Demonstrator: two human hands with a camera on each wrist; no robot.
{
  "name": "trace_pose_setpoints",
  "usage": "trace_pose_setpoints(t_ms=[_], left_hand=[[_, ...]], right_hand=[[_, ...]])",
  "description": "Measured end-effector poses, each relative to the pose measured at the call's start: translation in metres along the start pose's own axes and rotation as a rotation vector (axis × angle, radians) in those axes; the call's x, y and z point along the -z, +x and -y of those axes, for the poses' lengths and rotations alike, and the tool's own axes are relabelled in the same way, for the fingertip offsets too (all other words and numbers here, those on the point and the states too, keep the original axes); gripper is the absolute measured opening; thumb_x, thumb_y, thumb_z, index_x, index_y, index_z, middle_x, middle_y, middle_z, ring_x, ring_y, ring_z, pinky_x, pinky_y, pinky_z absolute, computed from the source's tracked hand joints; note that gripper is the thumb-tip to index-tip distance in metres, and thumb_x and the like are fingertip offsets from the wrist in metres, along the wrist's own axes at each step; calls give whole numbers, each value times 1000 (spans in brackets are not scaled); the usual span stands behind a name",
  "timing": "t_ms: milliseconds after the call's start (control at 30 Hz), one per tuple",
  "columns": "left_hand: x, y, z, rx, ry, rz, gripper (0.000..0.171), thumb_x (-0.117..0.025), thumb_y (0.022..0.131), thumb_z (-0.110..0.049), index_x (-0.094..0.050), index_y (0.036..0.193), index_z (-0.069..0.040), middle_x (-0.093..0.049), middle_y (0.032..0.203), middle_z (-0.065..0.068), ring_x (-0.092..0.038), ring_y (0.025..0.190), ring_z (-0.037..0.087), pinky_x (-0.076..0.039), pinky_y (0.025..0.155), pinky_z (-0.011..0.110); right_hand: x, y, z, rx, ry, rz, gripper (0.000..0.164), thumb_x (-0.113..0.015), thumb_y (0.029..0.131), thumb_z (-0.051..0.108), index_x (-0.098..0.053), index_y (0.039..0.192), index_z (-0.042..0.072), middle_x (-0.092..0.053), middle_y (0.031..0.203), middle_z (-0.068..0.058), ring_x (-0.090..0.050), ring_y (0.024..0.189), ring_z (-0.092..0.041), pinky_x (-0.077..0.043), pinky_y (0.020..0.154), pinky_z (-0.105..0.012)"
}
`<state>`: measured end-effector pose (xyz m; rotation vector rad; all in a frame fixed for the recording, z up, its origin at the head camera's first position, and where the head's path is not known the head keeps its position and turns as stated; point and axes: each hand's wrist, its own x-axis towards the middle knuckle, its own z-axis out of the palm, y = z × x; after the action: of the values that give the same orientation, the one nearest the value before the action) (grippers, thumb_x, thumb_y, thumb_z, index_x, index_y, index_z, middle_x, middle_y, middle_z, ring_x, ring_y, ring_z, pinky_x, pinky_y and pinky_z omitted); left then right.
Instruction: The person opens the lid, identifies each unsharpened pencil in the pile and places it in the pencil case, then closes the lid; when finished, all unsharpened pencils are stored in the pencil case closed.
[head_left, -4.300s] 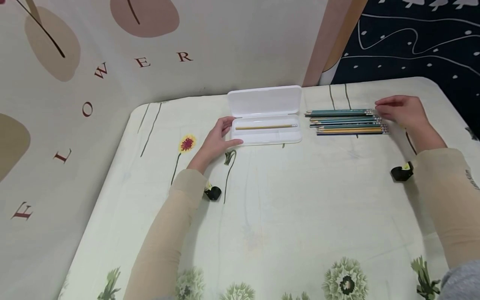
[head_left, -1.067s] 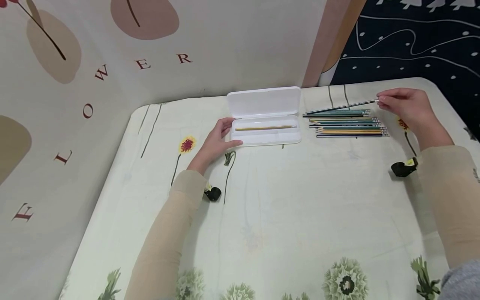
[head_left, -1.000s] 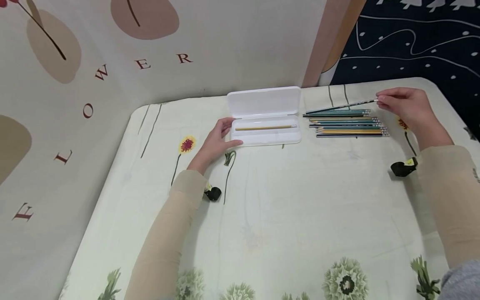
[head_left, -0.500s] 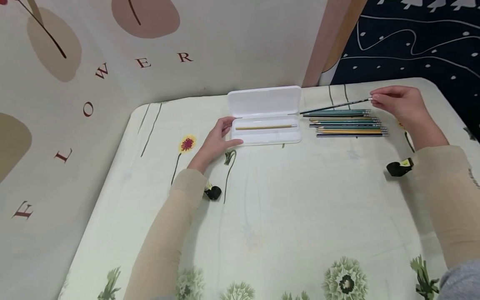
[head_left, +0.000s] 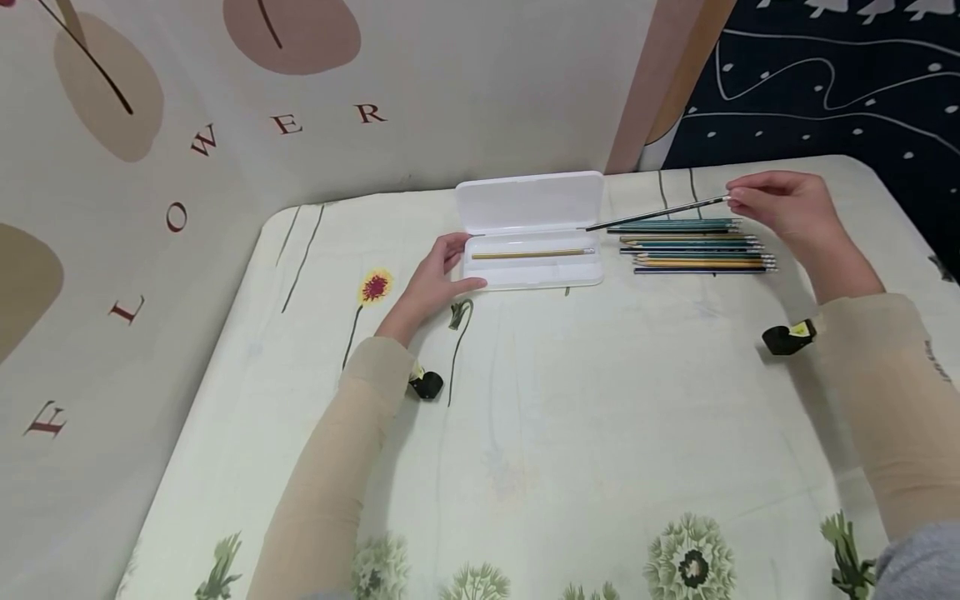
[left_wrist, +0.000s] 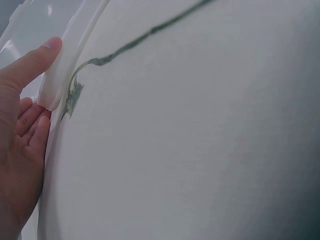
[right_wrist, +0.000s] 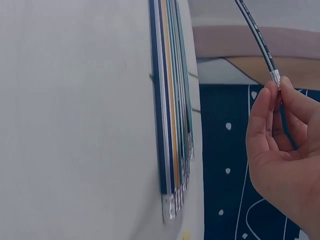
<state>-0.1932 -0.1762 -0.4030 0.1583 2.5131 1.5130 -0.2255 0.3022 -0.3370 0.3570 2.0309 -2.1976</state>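
Note:
My left hand (head_left: 435, 279) holds the left end of a white plastic pencil case (head_left: 577, 273), its thumb over the front corner and its other fingers along the side. The case's lid (head_left: 529, 203) stands raised at the back. One yellow pencil (head_left: 528, 255) lies lengthwise inside. Between thumb and fingertips, my right hand (head_left: 791, 208) pinches a dark striped pencil (right_wrist: 260, 39) by its eraser end. That pencil slants down to the left, its tip close to the case's back right corner. Below it lies a row of several pencils (head_left: 697, 248), dark, green and yellow.
A pale flower-printed cloth (head_left: 600, 400) covers the table. Behind it rises a light wall hanging (head_left: 487, 92) with letters, and a dark patterned cloth (head_left: 817, 92) is at the back right. Each wrist carries a small black camera (head_left: 787, 338).
Over the last seconds my right hand has lifted the dark striped pencil from the row and moved it left toward the case. My left hand has stayed on the case.

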Motion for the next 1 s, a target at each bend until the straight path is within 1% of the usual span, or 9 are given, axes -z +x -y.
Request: trace_pose_setpoints(t_ms=[100,200,367,467,600,667,767,833,1000], left_hand=[[0,-1,-1,7,7,-2,85,-83,82,-20,-33,150,-15,-39,158,6,-34,149,17,-30,125,26],[0,-1,-1,21,13,-1,85,-83,82,-21,-33,150,-15,-39,158,5,-34,149,17,-30,126,26],[0,0,0,31,12,2,85,-83,82,-21,-33,151,-16,-38,158,5,-33,150,16,-30,126,26],[0,1,0,29,10,1,85,-83,82,-22,-33,150,-16,-39,158,4,-34,149,16,-30,126,26],[0,1,1,31,13,2,85,-83,82,-23,-33,150,-16,-39,158,4,-34,149,16,-30,126,26],[0,1,1,33,14,4,85,-83,82,-23,-33,151,-16,-39,158,4,-34,149,16,-30,126,27],[-1,1,0,31,16,2,85,-83,82,-23,-33,151,-16,-39,158,5,-34,149,17,-30,125,27],[-1,1,0,31,18,0,85,-83,82,-23,-33,151,-16,-39,158,4,-34,149,17,-30,125,27],[0,1,1,35,31,-2,85,-83,82,-25,-33,151,-17,-39,158,4,-34,149,16,-30,125,27]], right_hand=[[-5,0,-1,8,44,20,13,-75,85,3,-78,95,10,-74,87,7,-71,77,-4,-61,69,-12],[-10,0,-2,18,43,31,14,-75,85,3,-77,97,10,-73,89,6,-71,78,-4,-61,70,-12],[-21,1,-5,23,-25,25,17,-78,84,10,-77,101,12,-71,94,8,-70,81,-3,-60,72,-11],[-28,2,-6,20,-67,22,24,-80,81,16,-76,104,13,-70,95,9,-70,82,-2,-59,73,-10],[-38,2,-8,28,-94,44,31,-81,79,21,-76,108,13,-71,95,10,-70,82,-1,-59,74,-9],[-43,2,-10,41,-83,66,29,-80,80,21,-76,107,12,-71,96,9,-71,82,-2,-59,74,-10],[-51,2,-12,59,-45,97,20,-79,82,16,-77,101,12,-71,95,7,-71,81,-3,-60,74,-11],[-56,3,-13,71,-41,112,15,-78,83,14,-77,99,11,-71,94,7,-71,81,-3,-60,73,-11],[-70,6,-16,77,-102,123,13,-77,86,13,-77,98,13,-71,93,8,-71,81,-1,-60,75,-12]])
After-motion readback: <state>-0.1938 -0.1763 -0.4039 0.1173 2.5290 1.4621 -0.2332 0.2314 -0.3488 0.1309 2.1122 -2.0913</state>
